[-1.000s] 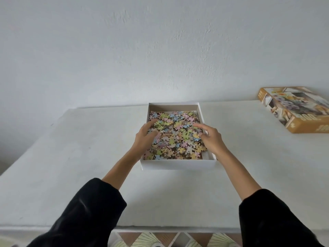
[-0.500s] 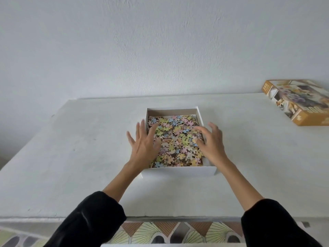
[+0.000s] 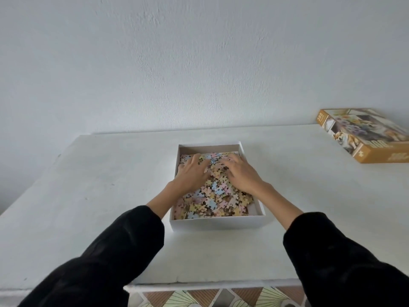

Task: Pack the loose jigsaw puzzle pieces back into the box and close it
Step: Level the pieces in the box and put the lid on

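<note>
A white open box (image 3: 218, 222) stands in the middle of the white table (image 3: 88, 196). It is filled with a heap of pastel jigsaw pieces (image 3: 215, 200). My left hand (image 3: 193, 173) lies flat on the pieces in the far left part of the box, fingers spread. On the far right part of the heap my right hand (image 3: 241, 173) rests palm down, fingers apart. Neither hand grips anything that I can see. The orange box lid (image 3: 365, 135) with a dog picture lies at the far right of the table.
A plain white wall rises behind the table. The table's near edge runs along the bottom, with patterned floor tiles (image 3: 199, 298) below it. Black sleeves cover both forearms.
Both hands have moved from the box's sides and near end onto the pieces, further into the far half of the box. The view has shifted a little.
</note>
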`<state>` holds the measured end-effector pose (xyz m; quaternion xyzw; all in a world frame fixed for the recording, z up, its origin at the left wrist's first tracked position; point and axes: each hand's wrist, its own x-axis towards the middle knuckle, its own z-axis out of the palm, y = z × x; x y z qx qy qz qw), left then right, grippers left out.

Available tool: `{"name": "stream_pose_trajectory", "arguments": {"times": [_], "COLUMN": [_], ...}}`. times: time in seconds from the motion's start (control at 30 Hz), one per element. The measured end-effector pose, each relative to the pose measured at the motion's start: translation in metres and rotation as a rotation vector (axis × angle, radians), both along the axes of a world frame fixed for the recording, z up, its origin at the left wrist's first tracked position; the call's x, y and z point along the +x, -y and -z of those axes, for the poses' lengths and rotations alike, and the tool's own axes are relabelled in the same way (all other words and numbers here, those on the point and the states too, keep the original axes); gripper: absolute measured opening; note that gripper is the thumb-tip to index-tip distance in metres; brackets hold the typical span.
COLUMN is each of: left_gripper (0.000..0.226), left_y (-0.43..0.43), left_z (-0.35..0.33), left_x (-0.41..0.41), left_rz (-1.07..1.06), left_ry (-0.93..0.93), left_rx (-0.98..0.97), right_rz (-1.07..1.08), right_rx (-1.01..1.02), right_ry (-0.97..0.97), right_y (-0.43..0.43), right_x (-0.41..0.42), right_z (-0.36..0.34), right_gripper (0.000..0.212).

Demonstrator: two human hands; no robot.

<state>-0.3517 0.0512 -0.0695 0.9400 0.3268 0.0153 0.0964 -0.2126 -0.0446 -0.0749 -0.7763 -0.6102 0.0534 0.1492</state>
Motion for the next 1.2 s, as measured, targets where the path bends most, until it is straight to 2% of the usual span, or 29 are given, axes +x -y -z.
{"name": "stream_pose_trajectory", "arguments": {"times": [0.13, 0.3, 0.37, 0.43, 0.5, 0.53, 0.63, 0.7, 0.83, 0.93, 1.07, 1.2], "left_gripper": [0.054, 0.066, 0.065, 0.058, 0.047, 0.045, 0.047, 0.049, 0.047, 0.043, 0.053, 0.054], "left_y": [-0.018, -0.015, -0.015, -0.016, -0.016, -0.015, -0.011, -0.013, -0.017, -0.018, -0.018, -0.014], "left_z": [0.005, 0.011, 0.012, 0.013, 0.015, 0.015, 0.015, 0.016, 0.012, 0.011, 0.017, 0.020], "left_x": [0.008, 0.007, 0.002, -0.001, -0.002, -0.001, 0.007, 0.013, 0.018, 0.013, 0.002, 0.001], "left_rz": [-0.018, -0.011, -0.003, 0.002, 0.088, 0.165, 0.272, 0.241, 0.182, 0.067, -0.007, -0.035], "left_ry": [-0.170, -0.225, -0.191, -0.070, 0.048, 0.055, -0.098, -0.143, -0.031, 0.016, -0.065, 0.056], "left_rx": [-0.055, -0.054, -0.029, 0.045, 0.105, 0.070, -0.103, -0.036, 0.145, 0.086, -0.018, -0.029], "right_rz": [0.067, 0.055, 0.023, -0.031, -0.089, -0.102, -0.082, -0.050, 0.026, 0.070, 0.113, 0.157], "right_rx": [-0.164, -0.044, -0.105, -0.173, -0.233, -0.256, -0.271, -0.257, -0.174, -0.147, -0.158, -0.021], "right_ry": [0.158, 0.167, 0.096, 0.001, -0.057, -0.046, 0.018, -0.015, 0.029, 0.062, -0.002, 0.015], "right_y": [-0.021, -0.015, -0.004, 0.011, 0.026, 0.033, 0.041, 0.037, 0.025, 0.017, -0.003, -0.022], "right_x": [0.003, -0.001, -0.002, -0.007, -0.015, -0.019, -0.024, -0.022, -0.021, -0.019, -0.013, -0.007], "right_z": [0.013, 0.012, -0.003, -0.020, -0.028, -0.028, -0.021, -0.018, -0.005, 0.005, 0.013, 0.011], "right_gripper": [0.043, 0.030, 0.029, 0.028, 0.034, 0.042, 0.062, 0.056, 0.032, 0.036, 0.041, 0.051]}}
